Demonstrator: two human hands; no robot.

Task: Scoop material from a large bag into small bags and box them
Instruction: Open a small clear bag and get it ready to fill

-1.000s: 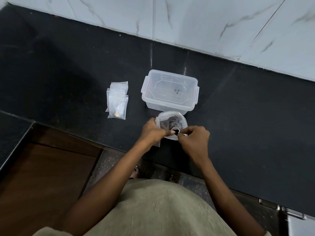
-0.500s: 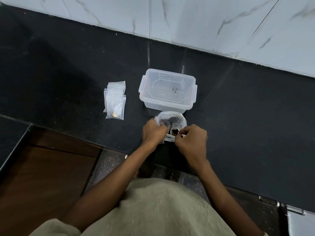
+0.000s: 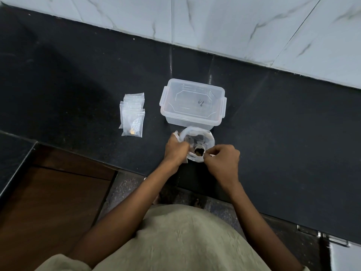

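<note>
The large bag (image 3: 197, 140) sits on the table (image 3: 283, 133), just near of the box (image 3: 192, 104); your left hand (image 3: 175, 149) grips its soft rim; your right hand (image 3: 221, 161) pinches a small scoop (image 3: 199, 151); thin plastic looks limp and slippery, so hold the rolled edge.

Both forearms extend from the 6 o'clock edge and converge toward centre. The left hand (image 3: 175, 148) is positioned at 9 o'clock of the right hand (image 3: 222, 160), knuckles up, fingers curled in a grip. The right hand is fisted, thumb and forefinger pinched at its 9 o'clock side. Both wrists are straight.
</note>
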